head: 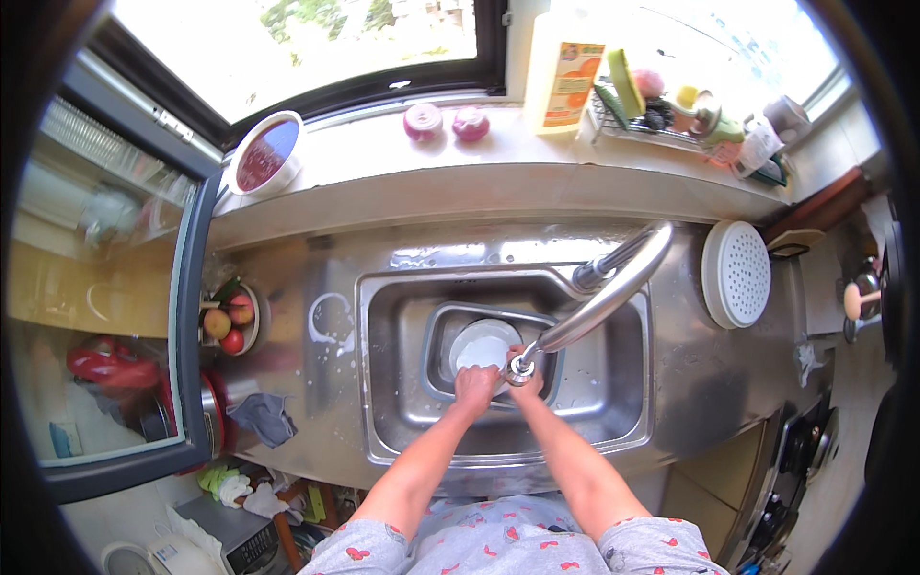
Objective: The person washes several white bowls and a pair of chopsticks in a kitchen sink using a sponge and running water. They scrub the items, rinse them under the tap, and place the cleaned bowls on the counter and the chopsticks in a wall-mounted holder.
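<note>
Both hands are down in the stainless-steel sink (388, 424), over a rectangular basin (433, 345) with a grey rim. A white round dish (483, 343) lies in the basin. My left hand (476, 384) is at the dish's near edge, fingers bent. Beside it is my right hand (527, 381), partly hidden under the spout end of the chrome faucet (607, 298). Something pale and small shows between the hands; what it is, and whether either hand grips it, I cannot tell.
Left of the sink are a bowl of fruit (251, 334) and a grey cloth (264, 419), near an open glass window (108, 287). A white perforated round tray (737, 274) stands right. The sill bears a bowl of dark red food (267, 158), two onions (445, 123) and a large bottle (564, 79).
</note>
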A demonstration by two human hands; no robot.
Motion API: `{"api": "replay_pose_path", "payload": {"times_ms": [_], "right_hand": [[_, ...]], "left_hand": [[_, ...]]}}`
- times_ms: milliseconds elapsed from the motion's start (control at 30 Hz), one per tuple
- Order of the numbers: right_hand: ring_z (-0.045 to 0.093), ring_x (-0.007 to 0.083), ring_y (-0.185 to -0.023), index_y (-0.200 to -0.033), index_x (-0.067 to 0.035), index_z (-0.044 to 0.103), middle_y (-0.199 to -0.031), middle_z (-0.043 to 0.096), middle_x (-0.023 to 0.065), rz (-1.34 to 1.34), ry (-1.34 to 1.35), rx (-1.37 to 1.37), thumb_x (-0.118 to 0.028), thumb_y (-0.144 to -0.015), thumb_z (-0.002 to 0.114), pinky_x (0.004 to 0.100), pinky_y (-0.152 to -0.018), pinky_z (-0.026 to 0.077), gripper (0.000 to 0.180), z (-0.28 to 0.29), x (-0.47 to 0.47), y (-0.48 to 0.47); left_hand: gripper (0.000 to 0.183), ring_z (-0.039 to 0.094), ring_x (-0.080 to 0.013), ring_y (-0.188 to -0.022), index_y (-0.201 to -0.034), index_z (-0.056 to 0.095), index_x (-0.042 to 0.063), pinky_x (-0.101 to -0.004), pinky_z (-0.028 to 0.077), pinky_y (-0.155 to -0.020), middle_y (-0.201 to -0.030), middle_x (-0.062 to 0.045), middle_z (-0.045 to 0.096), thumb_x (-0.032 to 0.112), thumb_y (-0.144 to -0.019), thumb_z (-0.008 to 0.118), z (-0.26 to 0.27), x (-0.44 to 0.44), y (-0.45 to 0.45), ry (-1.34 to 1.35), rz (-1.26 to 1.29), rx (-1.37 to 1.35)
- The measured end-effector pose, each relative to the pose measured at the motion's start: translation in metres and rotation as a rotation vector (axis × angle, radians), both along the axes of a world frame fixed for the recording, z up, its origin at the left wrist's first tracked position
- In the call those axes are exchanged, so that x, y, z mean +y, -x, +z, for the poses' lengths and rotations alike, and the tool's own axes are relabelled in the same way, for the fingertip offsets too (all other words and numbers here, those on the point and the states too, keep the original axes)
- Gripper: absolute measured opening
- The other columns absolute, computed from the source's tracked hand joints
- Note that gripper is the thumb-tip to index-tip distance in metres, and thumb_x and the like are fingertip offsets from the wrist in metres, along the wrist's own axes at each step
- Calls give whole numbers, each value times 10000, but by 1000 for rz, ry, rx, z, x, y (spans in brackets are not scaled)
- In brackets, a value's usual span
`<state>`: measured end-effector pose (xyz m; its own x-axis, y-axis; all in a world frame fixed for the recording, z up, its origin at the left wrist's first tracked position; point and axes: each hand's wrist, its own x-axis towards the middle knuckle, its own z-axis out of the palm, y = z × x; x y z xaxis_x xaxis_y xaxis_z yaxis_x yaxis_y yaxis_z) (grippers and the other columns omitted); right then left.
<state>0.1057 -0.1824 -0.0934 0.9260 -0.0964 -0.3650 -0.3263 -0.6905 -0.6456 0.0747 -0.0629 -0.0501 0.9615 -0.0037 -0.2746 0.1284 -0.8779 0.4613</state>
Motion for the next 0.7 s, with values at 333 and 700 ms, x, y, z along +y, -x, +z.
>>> {"api": "replay_pose_path", "payload": {"times_ms": [333, 700], "right_hand": [[541, 409, -1112, -1338, -264, 459, -1246, 530, 189, -41, -28, 357, -443, -930, 385, 520, -875, 447, 451, -23, 3, 34], [472, 320, -1213, -1380, -193, 426, -1341, 463, 182, -207, -519, 197, -488, -788, 670, 403, -999, 386, 705, -35, 17, -8]], "left_hand": [[179, 632, -388, -833, -916, 649, 105, -468, 479, -699, -839, -162, 669, 264, -850, 602, -5, -15, -9, 203, 482, -46], [207, 603, -231, -754, -910, 581, 24, -373, 459, -702, -832, -126, 650, 230, -901, 557, -29, -29, -6, 733, 853, -176]]}}
